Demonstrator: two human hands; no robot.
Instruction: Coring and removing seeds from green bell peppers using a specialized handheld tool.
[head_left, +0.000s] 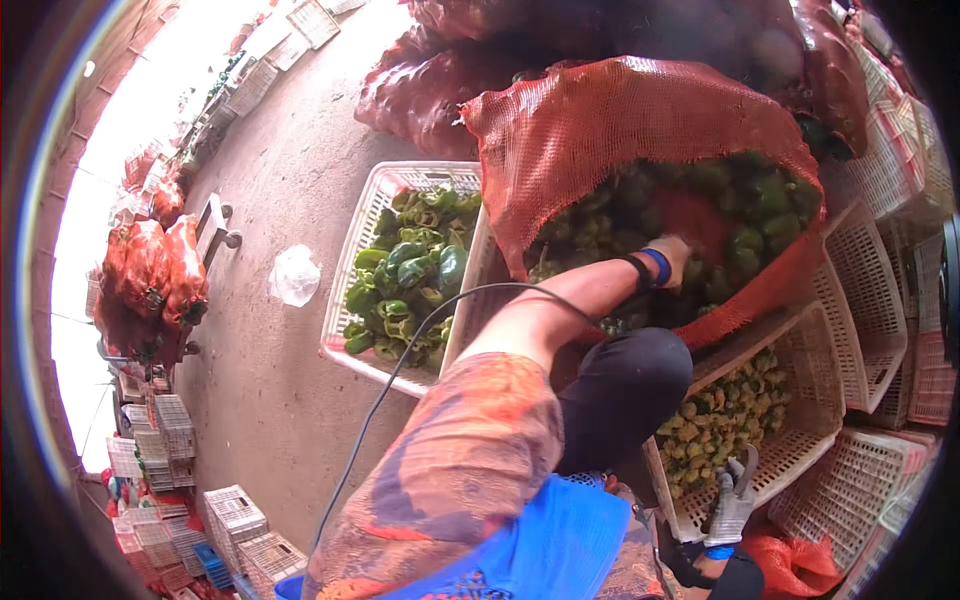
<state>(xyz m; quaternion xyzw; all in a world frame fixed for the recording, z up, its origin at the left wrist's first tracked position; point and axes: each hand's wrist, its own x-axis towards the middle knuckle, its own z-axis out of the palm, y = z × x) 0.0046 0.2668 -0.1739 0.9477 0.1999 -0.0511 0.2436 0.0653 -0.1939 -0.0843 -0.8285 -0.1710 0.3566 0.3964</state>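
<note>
My left hand (677, 262), bare with a blue band at the wrist, reaches into a large open red mesh sack (640, 110). Inside lie many green bell peppers (770, 195); my fingers are hidden among them. On the right, my right hand (730, 512) wears a grey glove with a blue cuff. It is closed at the near end of a crate (800, 460) of yellowish-green pepper cores (730, 415). A curved grey piece (747, 467) sticks up from it; I cannot make out what it is.
A white crate (345, 270) of cut green pepper pieces (410, 265) stands left of the sack. A dark cable (375, 410) crosses my left arm. Stacked crates (865, 300) line the right side. More full red sacks (425, 100) lie behind. A white plastic bag (294, 276) lies on the floor.
</note>
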